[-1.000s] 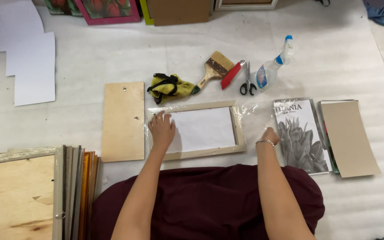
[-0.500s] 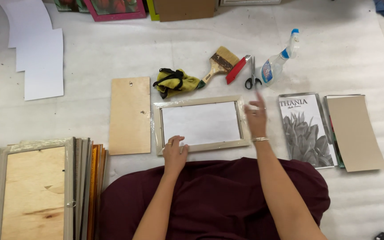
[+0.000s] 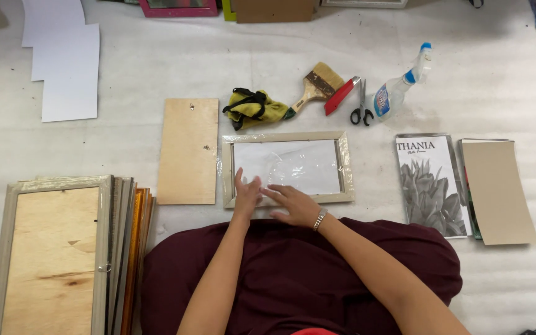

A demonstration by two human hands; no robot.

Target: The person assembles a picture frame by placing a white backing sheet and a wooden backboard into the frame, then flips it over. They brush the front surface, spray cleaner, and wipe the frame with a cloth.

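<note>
A pale wooden picture frame [image 3: 286, 137] lies flat on the white floor covering, with a clear glossy sheet over white paper inside it. My left hand [image 3: 245, 195] rests flat on the frame's near left part, fingers spread. Just to its right, my right hand [image 3: 293, 203] lies flat on the near edge of the frame, fingers pointing left; a bracelet sits on that wrist. Neither hand grips anything.
A plywood backing board [image 3: 188, 151] lies left of the frame. Behind it are a yellow cloth [image 3: 255, 107], a paintbrush [image 3: 314, 88], a red cutter [image 3: 341, 95], scissors [image 3: 361, 105] and a spray bottle [image 3: 398, 87]. A plant print [image 3: 430, 185] and brown card [image 3: 497, 190] lie right; stacked frames [image 3: 63, 254] left; white sheets [image 3: 63, 68] far left.
My right hand has come from the frame's right side to its near edge beside my left hand. My left hand has slid onto the frame's near left part.
</note>
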